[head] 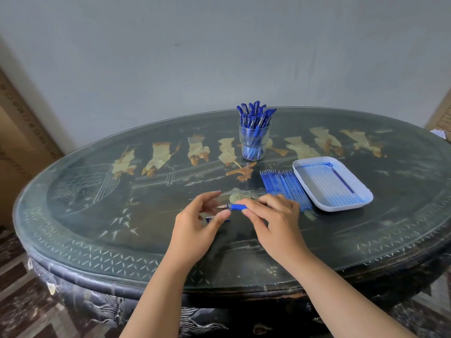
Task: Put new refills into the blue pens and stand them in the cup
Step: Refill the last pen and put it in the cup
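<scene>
My right hand (271, 215) grips a blue pen (235, 207) near its grip, tip pointing left, over the middle of the table. My left hand (200, 223) is just left of the tip, fingers spread, thumb close to the point; whether it touches is unclear. A blue pen cap (217, 219) lies on the table under my left thumb. A clear glass cup (253, 141) at the back holds several capped blue pens. A row of blue refills (284, 186) lies to the right of my hands.
A white tray (366, 193) with several used refills sits beside the refill row at the right. The dark oval table (122, 240) has a glass top. A grey wall stands behind; cardboard boxes (19, 142) stand at the left.
</scene>
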`<act>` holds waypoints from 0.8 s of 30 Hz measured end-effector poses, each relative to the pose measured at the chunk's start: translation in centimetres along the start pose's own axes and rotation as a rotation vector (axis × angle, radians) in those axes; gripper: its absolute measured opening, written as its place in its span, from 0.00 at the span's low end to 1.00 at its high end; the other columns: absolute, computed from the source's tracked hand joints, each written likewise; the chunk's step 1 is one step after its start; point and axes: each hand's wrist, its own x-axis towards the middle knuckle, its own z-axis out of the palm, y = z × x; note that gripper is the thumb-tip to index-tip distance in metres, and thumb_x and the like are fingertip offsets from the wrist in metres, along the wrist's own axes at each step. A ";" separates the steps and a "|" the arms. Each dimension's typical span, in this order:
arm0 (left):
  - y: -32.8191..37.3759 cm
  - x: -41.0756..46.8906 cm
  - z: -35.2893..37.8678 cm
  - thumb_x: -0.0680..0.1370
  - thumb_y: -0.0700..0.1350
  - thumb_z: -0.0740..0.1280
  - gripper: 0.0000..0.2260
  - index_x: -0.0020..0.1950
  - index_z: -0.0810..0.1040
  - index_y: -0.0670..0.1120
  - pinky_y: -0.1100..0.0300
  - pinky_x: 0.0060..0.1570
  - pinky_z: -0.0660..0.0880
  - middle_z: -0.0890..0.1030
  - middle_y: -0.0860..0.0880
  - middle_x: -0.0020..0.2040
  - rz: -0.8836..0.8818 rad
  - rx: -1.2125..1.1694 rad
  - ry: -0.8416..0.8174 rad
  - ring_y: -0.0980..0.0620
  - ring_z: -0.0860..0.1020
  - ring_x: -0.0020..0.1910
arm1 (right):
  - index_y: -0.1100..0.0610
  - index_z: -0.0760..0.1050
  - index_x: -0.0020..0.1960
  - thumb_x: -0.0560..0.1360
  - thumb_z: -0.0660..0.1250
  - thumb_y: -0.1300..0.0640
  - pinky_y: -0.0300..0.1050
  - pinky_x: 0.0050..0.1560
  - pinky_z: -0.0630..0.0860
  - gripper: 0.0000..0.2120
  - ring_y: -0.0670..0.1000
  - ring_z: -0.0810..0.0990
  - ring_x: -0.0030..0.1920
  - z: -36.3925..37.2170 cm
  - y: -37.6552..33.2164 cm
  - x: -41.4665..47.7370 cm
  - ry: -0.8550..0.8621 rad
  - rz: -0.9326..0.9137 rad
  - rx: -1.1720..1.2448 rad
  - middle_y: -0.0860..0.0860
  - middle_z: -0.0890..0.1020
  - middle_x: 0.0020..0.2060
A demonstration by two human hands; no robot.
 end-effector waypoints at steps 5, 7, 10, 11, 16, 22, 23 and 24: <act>0.0 0.1 0.2 0.75 0.50 0.71 0.01 0.45 0.80 0.55 0.68 0.44 0.74 0.83 0.63 0.42 -0.062 -0.038 0.036 0.62 0.80 0.42 | 0.44 0.82 0.57 0.78 0.61 0.47 0.48 0.44 0.63 0.14 0.48 0.74 0.41 0.0 0.0 0.0 -0.006 0.002 -0.014 0.43 0.77 0.39; 0.0 0.0 0.1 0.73 0.51 0.73 0.07 0.49 0.81 0.55 0.70 0.46 0.75 0.83 0.63 0.43 -0.078 -0.065 0.015 0.62 0.80 0.43 | 0.44 0.82 0.57 0.78 0.61 0.47 0.48 0.44 0.64 0.14 0.48 0.74 0.41 0.0 0.0 0.0 -0.005 0.004 -0.012 0.43 0.77 0.39; -0.1 0.1 0.1 0.73 0.45 0.74 0.09 0.52 0.81 0.53 0.68 0.48 0.76 0.84 0.60 0.44 -0.058 -0.097 0.004 0.59 0.81 0.44 | 0.44 0.82 0.57 0.78 0.61 0.48 0.49 0.45 0.64 0.13 0.48 0.74 0.42 0.0 0.0 0.0 -0.003 0.007 -0.002 0.43 0.77 0.40; -0.1 0.1 0.1 0.74 0.44 0.73 0.06 0.50 0.82 0.53 0.67 0.47 0.76 0.84 0.59 0.43 -0.059 -0.089 0.010 0.58 0.81 0.44 | 0.44 0.82 0.58 0.78 0.61 0.48 0.49 0.45 0.64 0.14 0.48 0.74 0.42 0.0 0.0 0.0 -0.007 0.005 -0.003 0.43 0.77 0.40; 0.0 0.1 0.1 0.75 0.54 0.67 0.08 0.45 0.83 0.52 0.70 0.45 0.75 0.85 0.58 0.39 -0.101 -0.066 0.008 0.63 0.81 0.40 | 0.43 0.82 0.58 0.78 0.61 0.48 0.49 0.45 0.64 0.13 0.47 0.73 0.42 0.0 0.0 0.0 -0.006 0.001 -0.011 0.43 0.77 0.40; 0.2 0.2 0.0 0.76 0.41 0.71 0.02 0.48 0.82 0.46 0.70 0.44 0.75 0.86 0.54 0.41 -0.158 -0.273 0.042 0.60 0.83 0.41 | 0.43 0.82 0.58 0.78 0.60 0.47 0.47 0.45 0.62 0.14 0.47 0.73 0.41 0.1 0.0 0.0 -0.006 0.000 -0.008 0.43 0.77 0.40; 0.2 0.2 0.0 0.76 0.42 0.71 0.01 0.46 0.82 0.46 0.70 0.43 0.75 0.85 0.54 0.40 -0.156 -0.262 0.047 0.59 0.83 0.40 | 0.43 0.82 0.58 0.78 0.60 0.47 0.47 0.45 0.61 0.14 0.47 0.73 0.41 0.1 0.0 0.0 -0.007 -0.002 -0.009 0.43 0.77 0.40; 0.2 0.2 0.0 0.76 0.42 0.71 0.01 0.45 0.82 0.46 0.70 0.43 0.75 0.86 0.54 0.40 -0.157 -0.250 0.052 0.59 0.83 0.41 | 0.44 0.82 0.58 0.78 0.61 0.47 0.47 0.45 0.61 0.14 0.47 0.73 0.41 0.1 0.0 0.0 -0.008 -0.003 -0.011 0.43 0.77 0.40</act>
